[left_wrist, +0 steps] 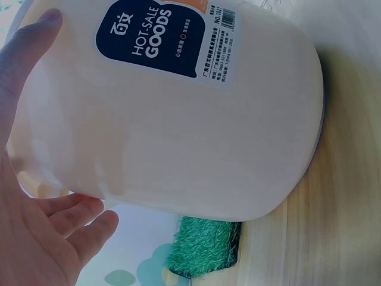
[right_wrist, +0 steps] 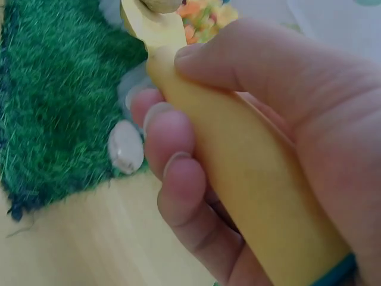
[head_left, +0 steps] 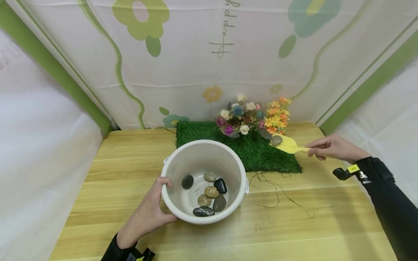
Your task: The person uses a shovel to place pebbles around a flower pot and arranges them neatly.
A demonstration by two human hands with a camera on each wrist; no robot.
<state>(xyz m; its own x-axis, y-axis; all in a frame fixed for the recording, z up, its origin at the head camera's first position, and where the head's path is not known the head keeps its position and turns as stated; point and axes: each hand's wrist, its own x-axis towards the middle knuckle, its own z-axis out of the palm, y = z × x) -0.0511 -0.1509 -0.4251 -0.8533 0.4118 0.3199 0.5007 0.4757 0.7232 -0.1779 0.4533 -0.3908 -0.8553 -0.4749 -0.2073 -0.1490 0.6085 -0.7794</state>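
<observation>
Over the right end of the turf mat (head_left: 271, 157), a yellow scoop (head_left: 289, 145) bearing one stone (head_left: 276, 140) points leftward from the right hand (head_left: 336, 148) clamped on its handle (right_wrist: 244, 167); the bucket (head_left: 240, 166), gripped by the left hand (head_left: 147, 212), lies left, nearer the person.

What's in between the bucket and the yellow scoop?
In the head view, a patch of the artificial grass mat lies between the bucket and the yellow scoop.

The head view looked forward and down, the bucket (head_left: 207, 159) toward six o'clock. The left wrist's faced its side closely; the right wrist's looked closely along the scoop (right_wrist: 238, 161) toward eleven o'clock. All shared the turf (right_wrist: 65, 107).
</observation>
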